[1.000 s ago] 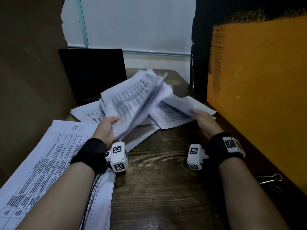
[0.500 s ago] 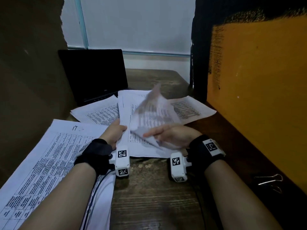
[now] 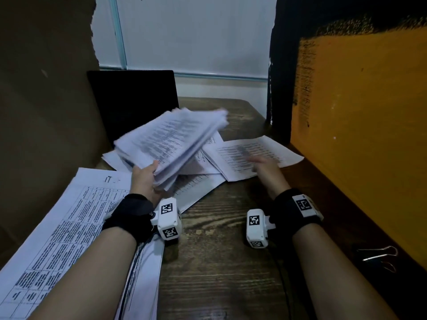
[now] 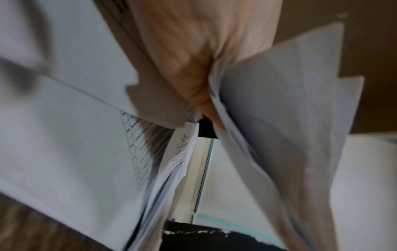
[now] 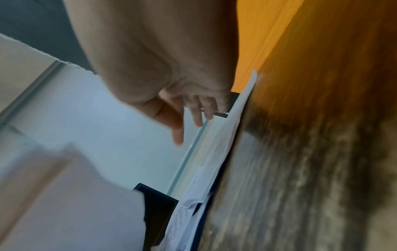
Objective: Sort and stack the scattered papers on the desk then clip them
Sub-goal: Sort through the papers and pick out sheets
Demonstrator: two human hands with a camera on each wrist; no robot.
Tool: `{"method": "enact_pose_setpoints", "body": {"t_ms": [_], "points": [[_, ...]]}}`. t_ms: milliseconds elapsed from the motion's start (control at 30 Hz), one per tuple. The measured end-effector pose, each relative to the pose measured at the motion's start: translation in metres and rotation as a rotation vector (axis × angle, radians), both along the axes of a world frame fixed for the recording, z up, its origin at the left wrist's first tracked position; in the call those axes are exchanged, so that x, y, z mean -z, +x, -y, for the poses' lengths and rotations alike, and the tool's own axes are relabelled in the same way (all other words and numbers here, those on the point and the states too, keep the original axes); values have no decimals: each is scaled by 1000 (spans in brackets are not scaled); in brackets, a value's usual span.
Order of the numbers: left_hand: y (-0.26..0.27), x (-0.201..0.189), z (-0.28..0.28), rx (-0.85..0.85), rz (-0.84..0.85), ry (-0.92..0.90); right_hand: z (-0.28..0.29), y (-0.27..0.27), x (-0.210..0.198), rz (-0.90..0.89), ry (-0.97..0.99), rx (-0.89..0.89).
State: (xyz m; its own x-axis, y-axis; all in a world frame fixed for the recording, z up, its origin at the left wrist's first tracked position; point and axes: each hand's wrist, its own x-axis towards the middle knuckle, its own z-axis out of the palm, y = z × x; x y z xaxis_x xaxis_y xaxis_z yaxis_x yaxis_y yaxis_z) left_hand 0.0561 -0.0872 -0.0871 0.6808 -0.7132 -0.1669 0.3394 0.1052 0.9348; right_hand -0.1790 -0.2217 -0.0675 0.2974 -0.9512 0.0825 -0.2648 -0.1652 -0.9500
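my left hand [image 3: 144, 179] grips the raised stack [image 3: 171, 144]; right hand [image 3: 265, 168], fingers loosely spread and empty, reaches the loose sheet [image 3: 254, 155] at two o'clock. i'd slide it off flat.

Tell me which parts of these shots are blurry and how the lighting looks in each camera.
Head view: dim overall; the lifted paper stack and the right hand are motion-smeared, while the binder clip stays fairly sharp. Left wrist view: soft throughout, the left hand close and blurred. Right wrist view: the desk grain is streaked, the fingers smeared.
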Motion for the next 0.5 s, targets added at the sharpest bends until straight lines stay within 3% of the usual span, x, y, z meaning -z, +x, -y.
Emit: {"method": "enact_pose_setpoints", "body": {"t_ms": [100, 167, 233, 367, 433, 500], "points": [[4, 1, -3, 5, -85, -16, -4, 6, 10, -264, 93, -279], [4, 2, -2, 1, -137, -24, -9, 13, 16, -267, 193, -350], [1, 2, -1, 4, -105, -18, -11, 18, 19, -229, 261, -338], [-9, -4, 0, 60, -95, -6, -4, 19, 16, -392, 79, -279], [-9, -5, 1, 53, -52, 6, 2, 15, 16, -354, 30, -237], [-7, -3, 2, 65, 34, 17, 6, 9, 13, -161, -15, -115]]}}
